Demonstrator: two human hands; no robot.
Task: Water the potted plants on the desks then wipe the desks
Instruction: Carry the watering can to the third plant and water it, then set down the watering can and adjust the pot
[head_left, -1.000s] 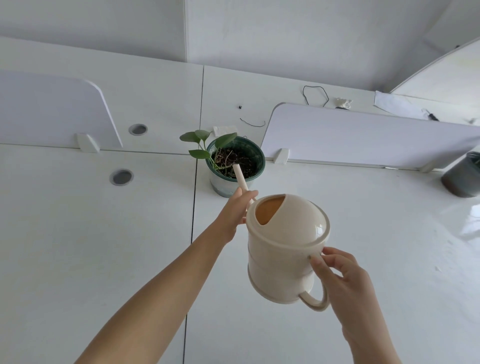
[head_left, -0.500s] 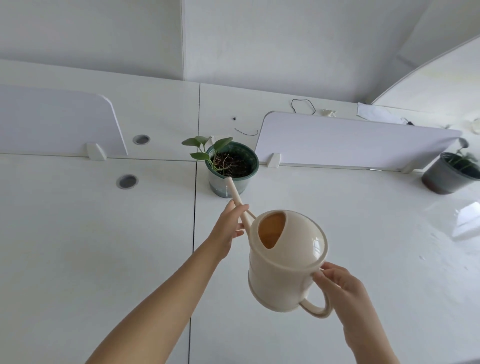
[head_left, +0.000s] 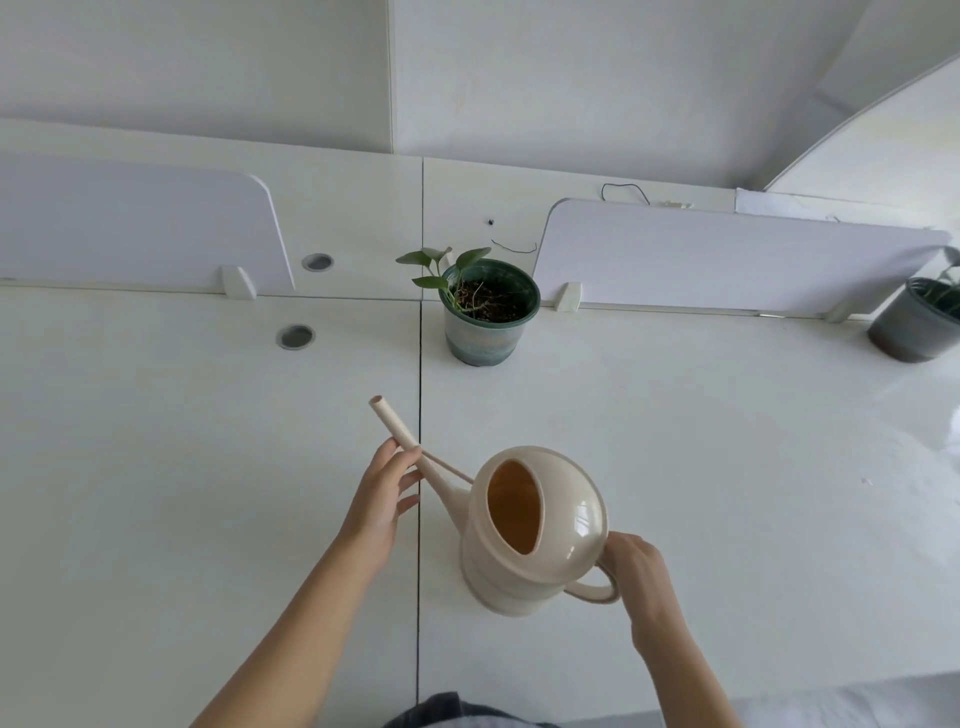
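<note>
A cream watering can is held above the white desk, its long spout pointing up and to the left. My right hand grips the can's loop handle. My left hand holds the spout between fingers and thumb, below its open tip. A green pot with dark soil and a small leafy plant stands at the desk's back, well clear of the spout. A second dark pot with a plant stands at the far right edge.
Two low white divider panels run along the back of the desks. Round cable holes sit left of the green pot. A seam divides the left and right desks. Thin black wires lie behind the panels.
Both hands have pulled the watering can back toward me and lower. The spout left the green pot and now points up-left, far from it. The far-right pot has come further into view.
</note>
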